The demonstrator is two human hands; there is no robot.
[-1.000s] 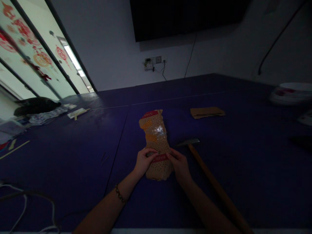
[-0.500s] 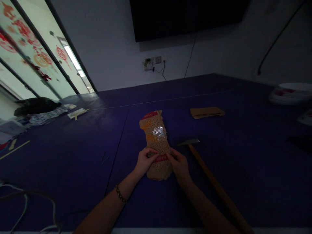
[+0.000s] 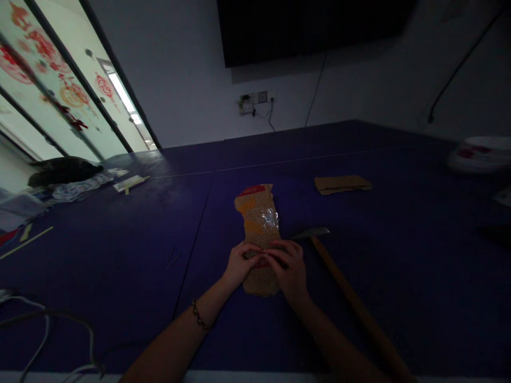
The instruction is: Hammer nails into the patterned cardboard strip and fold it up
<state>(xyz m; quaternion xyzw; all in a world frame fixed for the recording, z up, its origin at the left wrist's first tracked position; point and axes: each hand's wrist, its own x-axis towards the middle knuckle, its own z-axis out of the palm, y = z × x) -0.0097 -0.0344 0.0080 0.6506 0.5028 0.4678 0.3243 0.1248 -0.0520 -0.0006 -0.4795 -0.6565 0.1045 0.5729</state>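
A torn strip of brown cardboard (image 3: 255,231) with dark dots, orange patches, red printed bands and shiny clear tape lies lengthwise before me. Over its nearer red band, the fingertips of both hands meet. My left hand (image 3: 239,264) comes from the left, thumb and forefinger pinched together. My right hand (image 3: 290,270) reaches in from the right, also pinched, its fingers covering part of the red band. Whatever is between the fingertips is too small or hidden to make out. Just right of the cardboard rests a hammer (image 3: 347,290) with a long wooden handle and a metal head.
A folded piece of brown cardboard (image 3: 342,184) lies farther back to the right. Two thin nail-like pieces (image 3: 173,259) are on the purple tabletop (image 3: 131,271) at left. White cables (image 3: 46,340) curl at the near left corner; a bowl-like container (image 3: 481,155) stands far right.
My right hand has moved left from the cardboard's right edge onto its red band, its fingertips now meeting those of my left hand. The view has shifted slightly.
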